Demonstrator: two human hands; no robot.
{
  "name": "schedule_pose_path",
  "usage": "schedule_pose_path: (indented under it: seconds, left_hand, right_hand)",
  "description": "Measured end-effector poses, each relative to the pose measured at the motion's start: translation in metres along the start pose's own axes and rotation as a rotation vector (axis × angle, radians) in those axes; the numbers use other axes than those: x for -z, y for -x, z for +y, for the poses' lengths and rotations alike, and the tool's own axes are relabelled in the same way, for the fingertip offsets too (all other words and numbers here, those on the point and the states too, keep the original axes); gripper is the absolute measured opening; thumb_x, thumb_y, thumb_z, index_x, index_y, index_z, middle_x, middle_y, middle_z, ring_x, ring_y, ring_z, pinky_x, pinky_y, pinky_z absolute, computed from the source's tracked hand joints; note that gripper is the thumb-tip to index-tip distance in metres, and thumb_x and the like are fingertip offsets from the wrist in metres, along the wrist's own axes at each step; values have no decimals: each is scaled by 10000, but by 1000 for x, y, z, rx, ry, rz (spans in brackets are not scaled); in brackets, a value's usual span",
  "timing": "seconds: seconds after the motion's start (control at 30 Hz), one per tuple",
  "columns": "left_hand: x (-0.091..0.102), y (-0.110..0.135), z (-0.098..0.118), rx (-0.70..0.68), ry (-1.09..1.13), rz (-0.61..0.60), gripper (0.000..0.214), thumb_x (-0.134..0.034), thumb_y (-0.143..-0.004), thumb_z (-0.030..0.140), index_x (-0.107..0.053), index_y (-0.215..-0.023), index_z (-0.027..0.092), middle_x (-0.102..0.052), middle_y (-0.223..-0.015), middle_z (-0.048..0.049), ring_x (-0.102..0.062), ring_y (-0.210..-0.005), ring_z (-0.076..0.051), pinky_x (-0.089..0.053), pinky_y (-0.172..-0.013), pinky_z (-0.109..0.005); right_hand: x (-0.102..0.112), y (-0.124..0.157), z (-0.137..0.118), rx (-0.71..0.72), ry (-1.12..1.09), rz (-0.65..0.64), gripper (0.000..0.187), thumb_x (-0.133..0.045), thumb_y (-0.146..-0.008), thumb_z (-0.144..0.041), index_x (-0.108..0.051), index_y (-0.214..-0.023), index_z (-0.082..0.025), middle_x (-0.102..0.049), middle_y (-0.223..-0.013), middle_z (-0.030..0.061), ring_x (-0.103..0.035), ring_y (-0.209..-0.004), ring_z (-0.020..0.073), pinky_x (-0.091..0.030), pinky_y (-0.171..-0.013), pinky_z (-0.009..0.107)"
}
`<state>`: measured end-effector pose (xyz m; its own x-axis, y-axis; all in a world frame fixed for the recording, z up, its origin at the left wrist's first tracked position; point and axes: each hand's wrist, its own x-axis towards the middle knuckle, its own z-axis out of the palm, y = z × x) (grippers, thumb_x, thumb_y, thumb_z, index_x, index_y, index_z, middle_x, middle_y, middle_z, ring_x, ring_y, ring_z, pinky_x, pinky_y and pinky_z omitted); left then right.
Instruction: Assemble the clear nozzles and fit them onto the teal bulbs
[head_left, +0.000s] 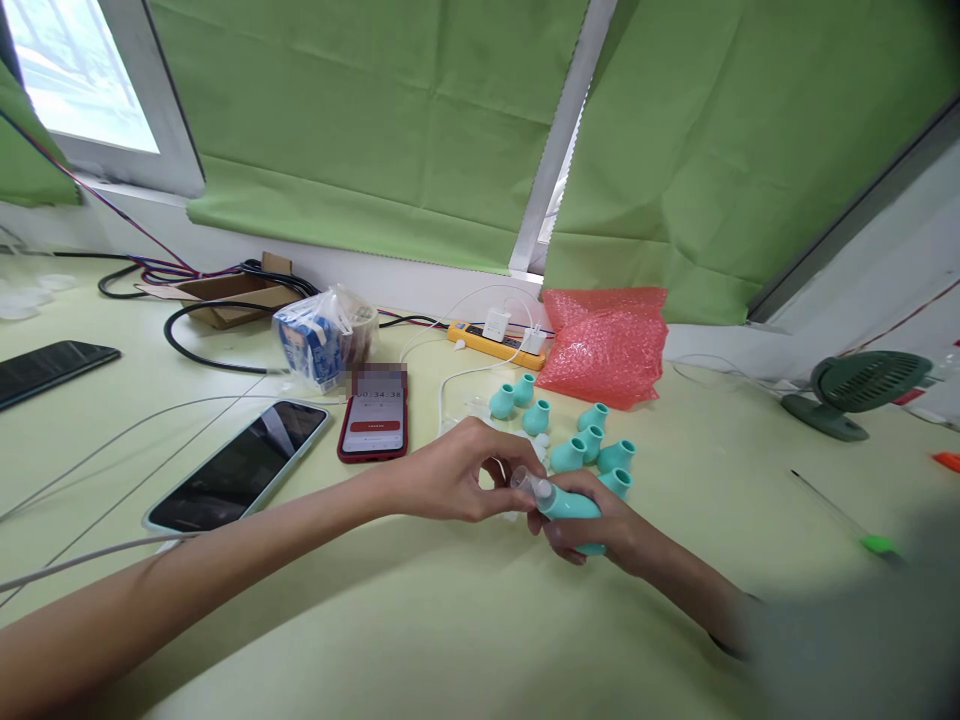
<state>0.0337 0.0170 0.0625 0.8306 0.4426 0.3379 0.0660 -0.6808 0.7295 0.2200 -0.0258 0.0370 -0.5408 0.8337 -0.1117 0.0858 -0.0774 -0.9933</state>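
My right hand is wrapped round a teal rubber bulb lying sideways just above the table. My left hand pinches a small clear plastic tip at the bulb's neck. Just behind my hands, several more teal bulbs stand in a loose cluster on the pale yellow-green table. A few small clear pieces lie beside them, partly hidden by my left hand.
A red phone with a lit screen and a larger dark phone lie to the left, with white cables. Behind are a bagged blue carton, an orange power strip, pink bubble wrap and a green fan at right.
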Motion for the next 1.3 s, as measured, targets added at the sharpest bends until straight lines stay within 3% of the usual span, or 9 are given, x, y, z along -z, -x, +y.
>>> schedule_pose_path:
  seconds: [0.2,0.27,0.37,0.43,0.7,0.9,1.03,1.13,1.3]
  left_hand:
    - [12,-4,-8,172,43,1,512,-554,-720,225,-369,-1191,154,-624,-801,-43,-578,-720,-123,-463,-623,-223]
    - [18,-3,-12,214,-126,-48,403,-527,-724,219,-442,-1113,155,-615,-755,-34,-568,-683,-127,-447,-605,-229]
    - [23,4,-19,280,-482,-282,241,-562,-654,199,-570,-892,165,-596,-715,-41,-550,-679,-170,-415,-579,-256]
    - [23,8,-23,326,-638,-420,271,-588,-598,164,-584,-868,183,-590,-772,-57,-548,-715,-204,-401,-570,-268]
    - [14,12,-30,286,-664,-534,289,-519,-551,40,-605,-792,177,-586,-825,-58,-555,-762,-204,-413,-605,-257]
    - [23,7,-17,179,-500,-469,190,-591,-548,99,-597,-732,147,-601,-719,-37,-553,-682,-175,-426,-565,-240]
    - [33,3,-13,159,-185,-254,197,-570,-576,62,-586,-761,130,-612,-718,-7,-553,-593,-101,-441,-540,-184]
    - [35,1,-15,178,-4,-124,222,-604,-600,114,-613,-821,125,-634,-769,-27,-576,-668,-116,-468,-597,-197]
    - [32,0,-16,232,150,-93,221,-664,-593,213,-661,-787,107,-660,-764,-61,-590,-669,-140,-487,-616,-232]
  right_hand:
    - [1,-5,5,106,3,143,284,-409,-805,-385,-528,-811,-128,-491,-475,-15,-368,-408,74,-270,-391,198]
    - [2,-6,6,143,34,196,275,-425,-804,-373,-523,-870,-125,-516,-505,-6,-431,-460,95,-348,-464,228]
    - [2,-8,9,179,37,221,247,-475,-780,-353,-533,-865,-129,-560,-613,24,-502,-538,119,-402,-538,263]
    - [2,-9,10,165,26,199,227,-527,-742,-344,-545,-826,-134,-572,-711,46,-517,-548,124,-415,-513,264]
    - [-3,-7,9,94,183,199,213,-568,-705,-350,-527,-753,-147,-511,-616,-2,-450,-471,81,-392,-446,216]
    - [-5,-1,8,167,531,281,237,-528,-740,-348,-502,-913,-188,-499,-649,-15,-462,-501,83,-406,-463,198]
    - [-4,-1,6,318,841,356,156,-544,-723,-317,-550,-818,-193,-550,-675,-9,-520,-616,121,-425,-572,223]
    - [-4,-1,6,366,936,399,159,-552,-716,-314,-569,-818,-194,-592,-673,-7,-542,-602,128,-428,-572,232]
    - [-7,2,11,452,1008,488,188,-554,-716,-287,-572,-878,-193,-650,-769,19,-597,-678,159,-454,-630,268]
